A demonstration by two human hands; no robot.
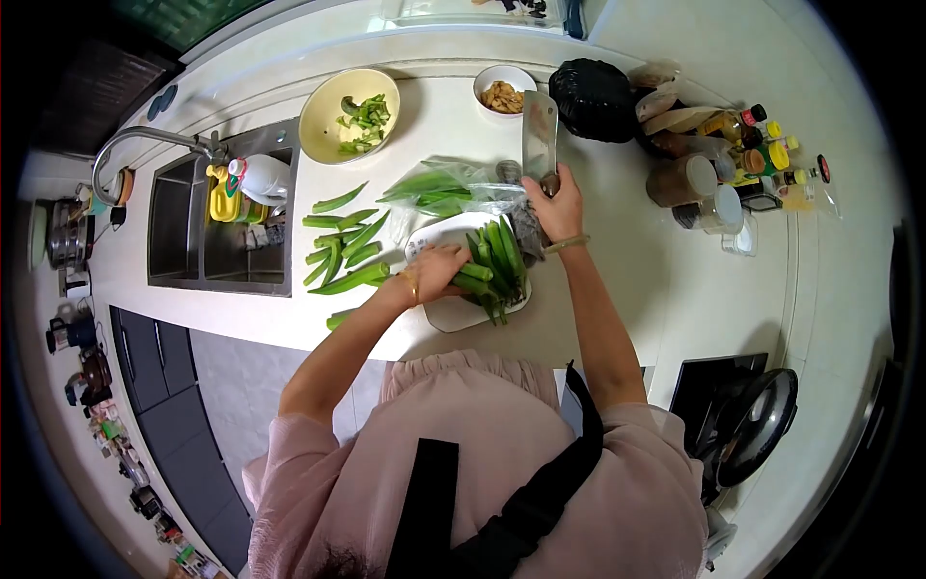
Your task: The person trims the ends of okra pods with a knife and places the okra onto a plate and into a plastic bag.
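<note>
My right hand [559,206] is wrapped round the handle of a cleaver [540,130], its broad blade pointing away from me. Below it, a white tray [446,316] holds a heap of green okra [500,253]. My left hand [437,271] lies over the tray's left side, its fingers curled round some of the okra; the fingertips are partly hidden. Several loose okra pods [361,237] are spread on the counter to the left. Behind the tray is a clear plastic bag [453,188] with more green pods inside. A crumpled dark bag [527,232] sits under my right hand.
At the back stand a cream bowl [319,117] with cut green pieces and a small white bowl [485,85] of brown food. A black bag [592,99], jars [681,180] and bottles line the right. On the left is a double sink [177,236] with detergent bottles [258,179].
</note>
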